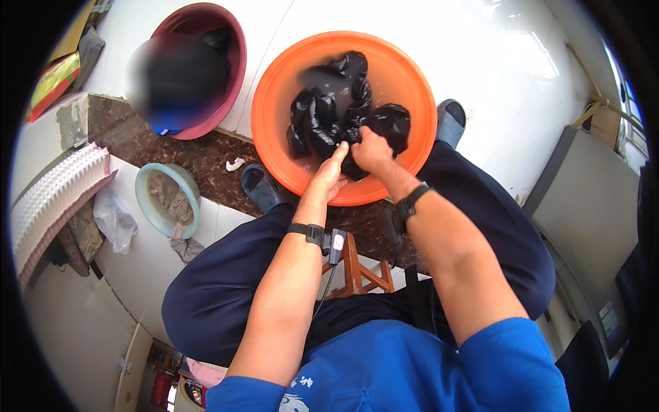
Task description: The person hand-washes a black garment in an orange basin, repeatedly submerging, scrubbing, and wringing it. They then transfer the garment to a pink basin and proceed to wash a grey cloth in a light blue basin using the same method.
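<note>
An orange plastic basin holds cloudy water and a soaked black garment with a shiny wet surface. Over the near part of the cloth is my left hand, its fingers pointing forward and touching the fabric's edge. Close beside it on the right, my right hand has curled fingers closed on the black cloth. Part of the garment lies under the murky water, and the fingertips of my right hand are partly hidden. Both wrists wear black straps.
Left of the orange basin stands a dark red basin with dark and blue cloth, partly blurred. A pale blue basin with greyish cloth sits nearer. Slippered feet flank the orange basin. A wooden stool is below; a grey panel stands at right.
</note>
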